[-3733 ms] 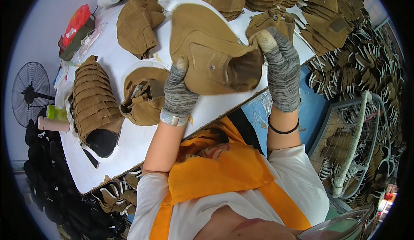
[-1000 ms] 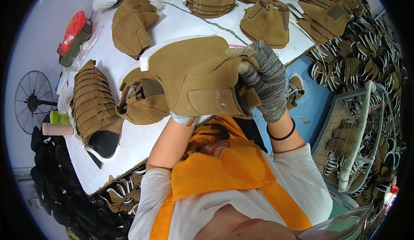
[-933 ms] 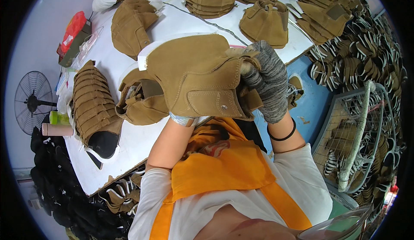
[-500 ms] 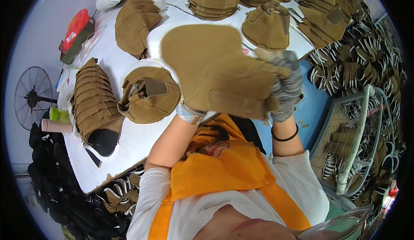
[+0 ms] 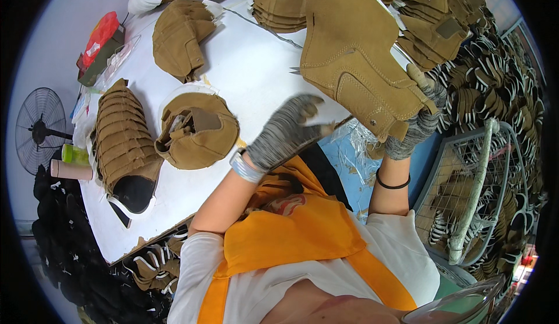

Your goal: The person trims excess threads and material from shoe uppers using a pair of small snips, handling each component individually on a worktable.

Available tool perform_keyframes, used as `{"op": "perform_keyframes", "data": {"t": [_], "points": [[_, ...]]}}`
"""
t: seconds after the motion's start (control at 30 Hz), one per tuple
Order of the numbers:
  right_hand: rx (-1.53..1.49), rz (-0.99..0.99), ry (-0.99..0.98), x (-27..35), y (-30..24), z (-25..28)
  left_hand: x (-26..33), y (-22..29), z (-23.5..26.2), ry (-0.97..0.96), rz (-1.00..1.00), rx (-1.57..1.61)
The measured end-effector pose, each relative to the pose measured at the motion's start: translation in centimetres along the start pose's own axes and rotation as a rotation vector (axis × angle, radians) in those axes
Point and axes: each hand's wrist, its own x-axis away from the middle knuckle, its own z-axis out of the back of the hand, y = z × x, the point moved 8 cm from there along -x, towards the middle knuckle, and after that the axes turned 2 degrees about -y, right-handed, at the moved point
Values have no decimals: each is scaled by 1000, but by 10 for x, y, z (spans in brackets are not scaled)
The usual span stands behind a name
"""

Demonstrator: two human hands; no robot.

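Observation:
My right hand (image 5: 416, 114), in a grey knit glove with bare fingertips, grips the lower right end of a brown suede boot upper (image 5: 355, 50). The upper is raised above the table's right part, its stitched outer face showing and a white lining edge at its top. My left hand (image 5: 291, 129), gloved the same way, is apart from it at the near table edge, fingers spread and holding nothing. Two dark pointed metal tips (image 5: 295, 70) stick out past the upper's left edge; the rest of that tool is hidden.
On the white table (image 5: 250, 62) stand a folded boot upper (image 5: 198, 129), a long row of nested uppers (image 5: 125, 137) and more stacks at the back. A wire cart (image 5: 466, 196) is at my right. A fan (image 5: 39, 129) and a red bag (image 5: 102, 36) are at the left.
The boot upper has swung up and to the right in my right hand and turned more upright. My left hand, earlier hidden behind it, now shows free of it.

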Motion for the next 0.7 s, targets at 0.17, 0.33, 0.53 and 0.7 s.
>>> {"op": "perform_keyframes", "data": {"t": [0.17,0.33,0.53,0.7], "points": [[199,-115,-176,21,23,-6,-10,21,41,87,-129,675],[571,12,-428,17,9,-49,19,50,58,461,-40,439],[548,-1,-244,0,-28,-71,42,49,76,800,-315,240],[673,161,-512,35,-29,-152,46,41,70,854,-326,321]]}}
